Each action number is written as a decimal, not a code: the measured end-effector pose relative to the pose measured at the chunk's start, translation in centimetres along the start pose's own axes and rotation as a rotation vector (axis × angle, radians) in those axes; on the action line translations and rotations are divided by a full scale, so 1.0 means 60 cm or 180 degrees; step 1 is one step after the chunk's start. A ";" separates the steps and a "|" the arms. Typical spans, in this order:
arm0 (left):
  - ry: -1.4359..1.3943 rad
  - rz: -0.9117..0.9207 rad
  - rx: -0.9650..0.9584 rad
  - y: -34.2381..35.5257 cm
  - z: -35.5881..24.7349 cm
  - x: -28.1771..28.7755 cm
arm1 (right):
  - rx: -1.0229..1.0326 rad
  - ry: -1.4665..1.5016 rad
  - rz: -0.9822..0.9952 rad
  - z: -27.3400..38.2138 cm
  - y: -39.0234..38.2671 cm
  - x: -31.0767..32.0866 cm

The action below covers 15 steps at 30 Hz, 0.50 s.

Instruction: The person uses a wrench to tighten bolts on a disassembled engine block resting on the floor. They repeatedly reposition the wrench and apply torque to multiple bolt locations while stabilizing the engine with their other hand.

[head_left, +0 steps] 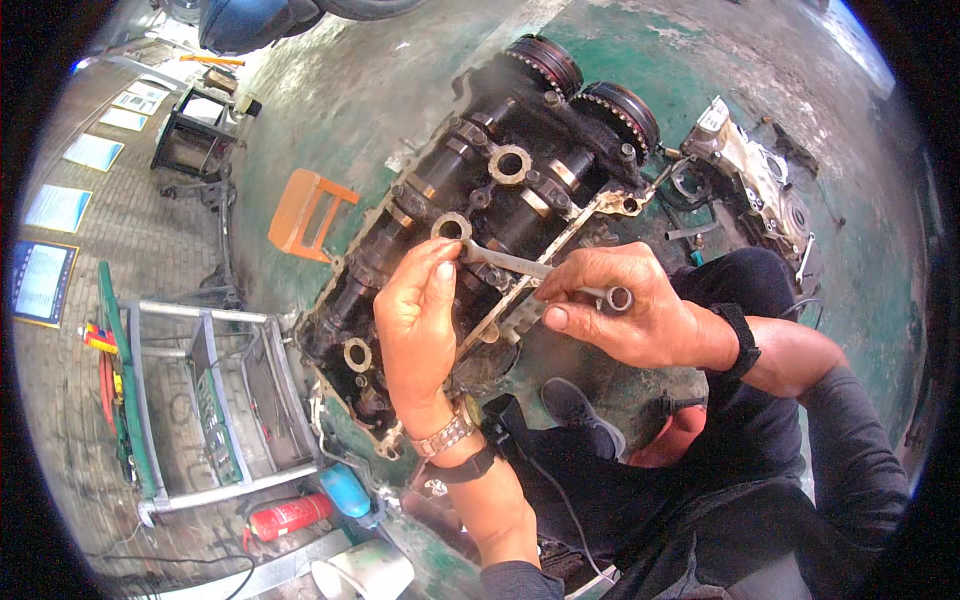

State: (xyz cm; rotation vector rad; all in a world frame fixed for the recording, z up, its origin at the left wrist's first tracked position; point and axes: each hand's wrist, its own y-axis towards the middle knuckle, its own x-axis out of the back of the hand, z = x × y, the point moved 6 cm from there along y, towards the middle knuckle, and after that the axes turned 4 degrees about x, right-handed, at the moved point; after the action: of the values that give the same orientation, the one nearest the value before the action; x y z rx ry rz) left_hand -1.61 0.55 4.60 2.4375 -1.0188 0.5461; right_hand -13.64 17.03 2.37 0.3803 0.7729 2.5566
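Note:
A grey metal wrench [508, 262] lies across both my hands, over the near edge of a dark, oily engine cylinder head [455, 175]. My right hand [625, 305] is closed round its shank, and a round hollow end shows beside the thumb. The fingertips of my left hand [420, 315] pinch the other end, next to a pale ring-shaped opening [452, 228] in the head; they partly hide that end. Two camshafts run along the head, with toothed cam gears [615, 115] at the far right end.
A pale metal engine cover [745, 170] and loose parts lie on the floor at right. An orange stool [308, 215] stands beyond the engine. At left are a grey metal rack [215, 400] and a red fire extinguisher [290, 515]. My shoe [580, 415] is below the engine's edge.

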 end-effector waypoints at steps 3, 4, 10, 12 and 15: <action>-0.0053 -0.0008 0.0037 0.000 0.002 -0.001 | 0.0221 -0.0042 -0.0042 0.008 0.001 -0.007; -0.0097 -0.0010 0.0034 0.000 0.002 -0.002 | 0.0288 -0.0051 -0.0064 0.011 0.001 -0.010; -0.0134 -0.0022 0.0041 0.001 -0.001 -0.001 | 0.0627 -0.0306 -0.0129 0.024 -0.002 -0.035; -0.0213 -0.0004 0.0152 0.000 0.001 -0.001 | 0.0634 -0.0377 -0.0054 0.027 -0.006 -0.040; -0.0251 -0.0002 0.0268 -0.002 0.003 0.000 | 0.0688 -0.0418 -0.0091 0.032 -0.008 -0.049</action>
State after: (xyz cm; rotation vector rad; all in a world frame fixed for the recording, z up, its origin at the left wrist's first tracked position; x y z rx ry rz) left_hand -1.47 0.54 4.44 2.5515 -1.0465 0.5057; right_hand -10.20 16.82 3.25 0.5947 0.9997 2.4004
